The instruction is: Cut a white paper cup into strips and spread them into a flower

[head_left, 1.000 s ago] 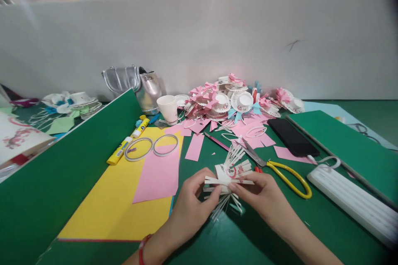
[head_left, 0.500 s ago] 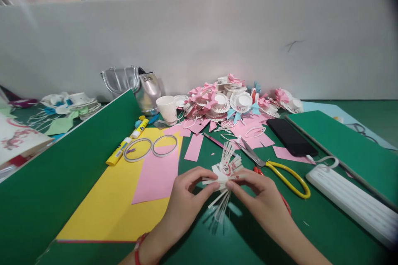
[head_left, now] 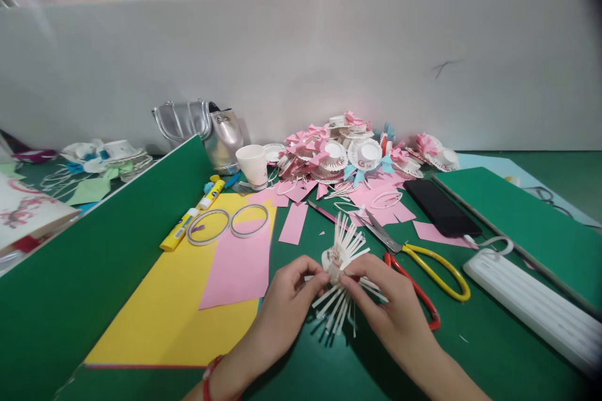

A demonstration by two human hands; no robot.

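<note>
A white paper cup cut into many thin strips (head_left: 335,258) is held above the green table, its strips fanning out all round. My left hand (head_left: 295,297) pinches it from the left between thumb and fingers. From the right, my right hand (head_left: 386,293) grips it the same way, the two sets of fingertips close together. Some strips behind the fingers are hidden. Just right of the cup lie scissors (head_left: 399,247) with one yellow and one red handle, blades partly open.
Behind the hands are pink paper pieces (head_left: 294,223) and a pile of pink-bowed paper hats (head_left: 329,150). Left are yellow paper (head_left: 155,319), tape rolls (head_left: 249,221), glue sticks (head_left: 179,230) and a paper cup (head_left: 253,166). A phone (head_left: 439,207) and power strip (head_left: 531,310) lie right.
The cut paper cup has been turned in my fingers, and its strips now spread wider to the lower right. The red scissor handle shows more fully.
</note>
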